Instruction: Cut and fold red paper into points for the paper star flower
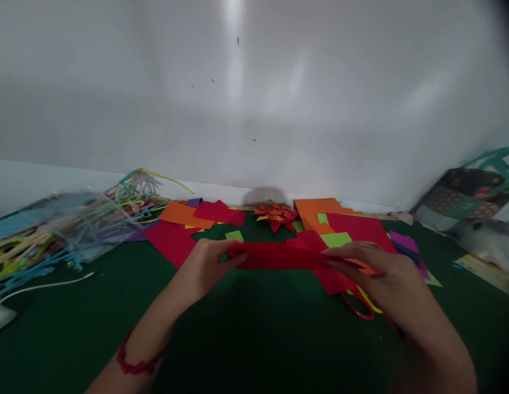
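A strip of red paper (279, 256) is stretched level above the green tabletop, and its left end looks curled or folded over. My left hand (205, 265) pinches that left end between thumb and fingers. At the other end, my right hand (373, 265) has the paper between its thumb and fingers. Beneath and beyond the right hand lie red paper sheets (336, 282) and a pair of scissors (363, 312) with red and yellow about the handles, partly hidden by the hand. Straight behind the strip sits a folded paper flower (274, 214) in red and orange.
Red and orange sheets (178, 214) are scattered back left, and an orange sheet (314, 210) back right. Pipe cleaners (74, 230) in many colours fill the left side near a white cable (49, 284). Purple paper (404, 243) and a patterned bag (463, 197) are at right.
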A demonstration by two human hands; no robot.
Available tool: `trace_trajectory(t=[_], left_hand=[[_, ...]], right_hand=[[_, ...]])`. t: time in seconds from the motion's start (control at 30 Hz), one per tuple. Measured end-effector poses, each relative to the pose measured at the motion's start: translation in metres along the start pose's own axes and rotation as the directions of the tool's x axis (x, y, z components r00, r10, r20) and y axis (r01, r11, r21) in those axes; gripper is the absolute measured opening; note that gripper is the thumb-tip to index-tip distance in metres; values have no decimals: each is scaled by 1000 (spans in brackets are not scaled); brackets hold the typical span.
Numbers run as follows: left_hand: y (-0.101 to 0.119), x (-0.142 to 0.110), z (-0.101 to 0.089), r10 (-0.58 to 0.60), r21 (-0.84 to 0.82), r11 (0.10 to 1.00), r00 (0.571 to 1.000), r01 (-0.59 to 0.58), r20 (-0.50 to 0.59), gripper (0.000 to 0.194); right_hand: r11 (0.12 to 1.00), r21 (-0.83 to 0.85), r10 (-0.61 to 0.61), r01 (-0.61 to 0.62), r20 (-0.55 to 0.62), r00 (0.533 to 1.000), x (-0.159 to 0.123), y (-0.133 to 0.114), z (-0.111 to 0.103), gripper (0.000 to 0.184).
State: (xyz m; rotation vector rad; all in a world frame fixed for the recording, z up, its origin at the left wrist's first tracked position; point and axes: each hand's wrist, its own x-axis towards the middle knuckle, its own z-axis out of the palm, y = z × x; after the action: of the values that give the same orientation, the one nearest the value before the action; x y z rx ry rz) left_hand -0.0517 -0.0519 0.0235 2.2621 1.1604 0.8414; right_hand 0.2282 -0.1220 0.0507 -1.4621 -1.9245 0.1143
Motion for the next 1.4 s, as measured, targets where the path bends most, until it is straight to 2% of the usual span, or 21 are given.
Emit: trace_trajectory(t=[0.23, 0.5, 0.7, 1.1, 1.27, 1.4], left_hand=[[2, 0, 14, 17, 1, 1000, 998, -17, 57, 18], [17, -4, 25, 60, -162, 986, 992, -42, 113, 17], [19, -4, 25, 130, -238, 967, 979, -90, 160, 17], [20, -6, 27, 173, -204, 970, 966, -133, 191, 16], [23, -6, 25, 164, -256, 960, 965, -109, 203, 18], [27, -6, 26, 110, -320, 947, 966, -30, 235, 21]], right_hand=[[970, -171, -167, 175, 62, 984, 3, -25, 21, 13], [977, -55, -202, 207, 85, 976, 2, -54, 38, 18], [971, -2, -238, 240, 117, 964, 3, -57, 38, 18], [952, -19, -304, 305, 57, 951, 0, -65, 43, 16], [962, -65, -269, 264, -65, 961, -1, -67, 42, 15], [960, 17, -278, 279, -41, 960, 1, -65, 40, 14]])
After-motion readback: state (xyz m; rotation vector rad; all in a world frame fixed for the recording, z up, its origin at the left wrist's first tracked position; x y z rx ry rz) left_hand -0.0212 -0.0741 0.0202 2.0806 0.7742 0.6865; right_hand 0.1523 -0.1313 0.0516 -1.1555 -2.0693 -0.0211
